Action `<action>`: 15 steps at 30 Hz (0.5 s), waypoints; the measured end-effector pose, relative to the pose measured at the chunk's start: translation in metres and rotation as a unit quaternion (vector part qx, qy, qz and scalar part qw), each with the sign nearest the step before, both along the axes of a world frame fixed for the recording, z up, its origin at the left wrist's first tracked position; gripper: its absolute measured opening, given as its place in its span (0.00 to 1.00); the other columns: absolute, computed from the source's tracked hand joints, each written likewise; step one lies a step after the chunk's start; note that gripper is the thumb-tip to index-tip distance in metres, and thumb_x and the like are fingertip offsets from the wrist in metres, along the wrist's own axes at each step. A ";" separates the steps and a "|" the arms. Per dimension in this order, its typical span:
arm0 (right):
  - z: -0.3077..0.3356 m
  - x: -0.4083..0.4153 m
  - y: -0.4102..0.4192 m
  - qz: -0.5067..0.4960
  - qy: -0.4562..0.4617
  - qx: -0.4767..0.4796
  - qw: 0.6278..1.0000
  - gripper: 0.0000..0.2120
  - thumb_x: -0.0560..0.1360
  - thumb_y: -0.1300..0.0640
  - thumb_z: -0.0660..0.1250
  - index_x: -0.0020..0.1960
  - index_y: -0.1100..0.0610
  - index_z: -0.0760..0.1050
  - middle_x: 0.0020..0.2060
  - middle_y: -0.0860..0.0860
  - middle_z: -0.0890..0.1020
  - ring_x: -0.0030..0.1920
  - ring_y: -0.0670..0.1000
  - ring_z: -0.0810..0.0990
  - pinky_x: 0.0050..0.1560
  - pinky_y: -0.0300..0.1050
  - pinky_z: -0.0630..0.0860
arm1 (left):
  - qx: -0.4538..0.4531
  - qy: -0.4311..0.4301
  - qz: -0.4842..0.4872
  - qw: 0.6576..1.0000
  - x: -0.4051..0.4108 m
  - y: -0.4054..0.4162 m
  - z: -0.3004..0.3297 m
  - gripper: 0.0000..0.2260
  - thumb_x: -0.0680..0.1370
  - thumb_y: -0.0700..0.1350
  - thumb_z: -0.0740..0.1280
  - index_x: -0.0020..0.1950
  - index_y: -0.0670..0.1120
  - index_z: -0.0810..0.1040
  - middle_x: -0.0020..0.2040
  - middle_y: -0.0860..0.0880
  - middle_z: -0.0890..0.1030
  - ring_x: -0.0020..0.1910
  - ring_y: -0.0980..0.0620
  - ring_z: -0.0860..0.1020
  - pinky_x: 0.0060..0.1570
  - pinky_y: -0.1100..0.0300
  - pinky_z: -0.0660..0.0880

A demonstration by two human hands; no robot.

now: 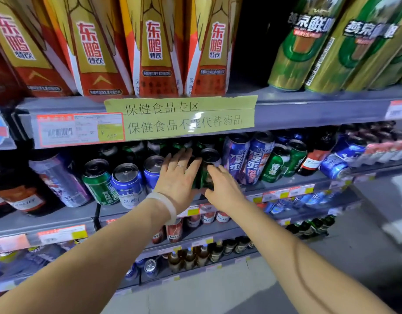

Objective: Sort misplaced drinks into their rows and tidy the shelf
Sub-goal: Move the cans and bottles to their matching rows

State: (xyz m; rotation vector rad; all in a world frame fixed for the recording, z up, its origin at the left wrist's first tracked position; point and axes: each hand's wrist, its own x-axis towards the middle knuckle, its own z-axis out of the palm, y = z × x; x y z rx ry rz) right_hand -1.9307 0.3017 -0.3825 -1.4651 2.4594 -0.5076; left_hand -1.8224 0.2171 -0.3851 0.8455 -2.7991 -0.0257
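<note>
Both hands are pressing on the dark can (208, 171) at the shelf (304, 177) front: left hand (178, 177) flat and open beside it, right hand (220, 186) half-wrapping it — a shove risks toppling the purple cans (247, 159) just right of it.

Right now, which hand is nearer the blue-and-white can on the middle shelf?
Left. The left hand lies just right of the blue-and-white can, with one more blue can between them. The right hand is farther right, at the dark green can.
</note>
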 end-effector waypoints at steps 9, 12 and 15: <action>0.009 -0.044 0.065 -0.078 -0.005 -0.021 0.997 0.11 0.72 0.60 0.65 0.54 0.61 0.71 0.52 0.57 0.71 0.52 0.59 0.72 0.50 0.50 0.72 | -0.016 0.010 -0.148 0.989 -0.050 0.039 0.011 0.28 0.75 0.52 0.62 0.72 0.46 0.57 0.75 0.42 0.55 0.73 0.45 0.54 0.70 0.51 0.52; 0.007 -0.068 0.092 -0.119 -0.007 -0.042 0.992 0.13 0.72 0.60 0.67 0.55 0.60 0.73 0.53 0.58 0.72 0.54 0.58 0.73 0.52 0.48 0.72 | -0.009 -0.012 -0.184 0.983 -0.074 0.058 0.010 0.29 0.76 0.51 0.61 0.74 0.45 0.54 0.76 0.43 0.49 0.75 0.46 0.48 0.73 0.52 0.46; 0.004 -0.094 0.119 -0.152 -0.004 -0.050 0.987 0.17 0.72 0.59 0.68 0.59 0.60 0.73 0.56 0.57 0.73 0.55 0.57 0.74 0.53 0.46 0.70 | 0.002 -0.014 -0.219 0.976 -0.103 0.079 0.011 0.31 0.75 0.50 0.63 0.74 0.46 0.53 0.76 0.43 0.48 0.75 0.46 0.47 0.73 0.52 0.45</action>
